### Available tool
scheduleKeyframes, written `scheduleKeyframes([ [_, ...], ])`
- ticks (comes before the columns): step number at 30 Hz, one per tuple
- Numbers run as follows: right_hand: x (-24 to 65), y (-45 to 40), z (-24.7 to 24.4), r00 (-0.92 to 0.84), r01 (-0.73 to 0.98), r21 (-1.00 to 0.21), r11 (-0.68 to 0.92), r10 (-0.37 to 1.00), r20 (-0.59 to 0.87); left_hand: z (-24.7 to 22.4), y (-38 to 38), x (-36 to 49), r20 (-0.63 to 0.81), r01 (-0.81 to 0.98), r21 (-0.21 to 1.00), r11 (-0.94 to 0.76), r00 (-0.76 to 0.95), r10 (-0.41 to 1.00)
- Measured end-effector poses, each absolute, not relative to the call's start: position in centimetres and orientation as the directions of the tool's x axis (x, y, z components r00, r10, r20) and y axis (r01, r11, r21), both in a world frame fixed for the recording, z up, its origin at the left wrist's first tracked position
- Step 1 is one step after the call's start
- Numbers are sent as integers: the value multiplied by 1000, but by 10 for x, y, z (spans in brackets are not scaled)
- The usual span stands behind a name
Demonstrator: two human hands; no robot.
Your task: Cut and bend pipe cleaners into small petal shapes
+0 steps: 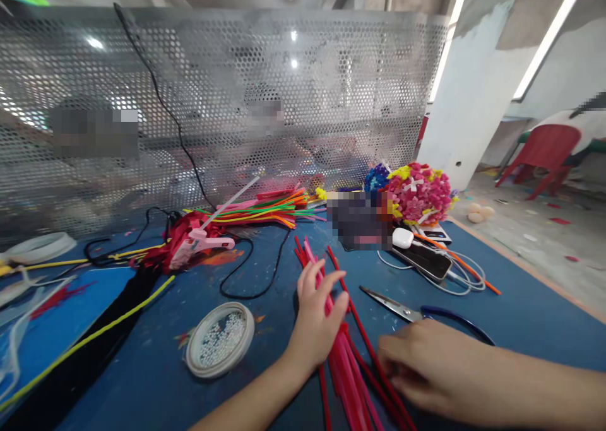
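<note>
A bundle of pink and red pipe cleaners [348,371] runs from the near table edge up the middle. My left hand [319,311] lies over this bundle with its fingers stretched and apart. To its right, my right hand [426,361] is curled closed beside a loose red pipe cleaner [363,333]; its fingertips are partly hidden, so what it pinches does not show. Just beyond the right hand lie scissors [402,308] with dark blue handles, partly covered by the hand. A round white dish of small white beads [220,339] sits left of my left hand.
A pink glue gun [201,245] rests on red material at left. Behind are multicoloured pipe cleaners [265,210] and a black cord [246,295]. A phone [426,260], white cable and pink flower bouquet [419,194] lie right. A perforated metal screen [284,103] closes the back.
</note>
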State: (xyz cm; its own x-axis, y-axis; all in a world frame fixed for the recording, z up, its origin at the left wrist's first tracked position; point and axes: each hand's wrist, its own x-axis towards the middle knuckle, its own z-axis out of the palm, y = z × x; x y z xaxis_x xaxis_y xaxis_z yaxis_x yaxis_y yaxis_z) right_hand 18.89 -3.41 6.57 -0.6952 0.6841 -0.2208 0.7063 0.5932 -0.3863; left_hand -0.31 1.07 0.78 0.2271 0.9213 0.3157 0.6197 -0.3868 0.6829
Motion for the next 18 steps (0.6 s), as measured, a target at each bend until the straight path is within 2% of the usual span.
scheduleKeyframes([
  [3,195,-13,61,-673,712,-370,596,730,-119,10,5,2,250,700,515,-495,430,868],
  [6,194,16,58,-637,740,-332,585,768,-68,11,1,5,210,742,423,-521,479,853],
  [9,184,52,54,-623,753,-298,587,781,-34,10,0,5,187,773,411,-482,446,875],
  [14,143,114,43,-634,762,-134,634,772,49,5,1,2,171,778,422,-466,436,883],
  [18,100,159,44,-616,775,-81,626,778,124,2,2,0,181,773,453,-444,408,895],
])
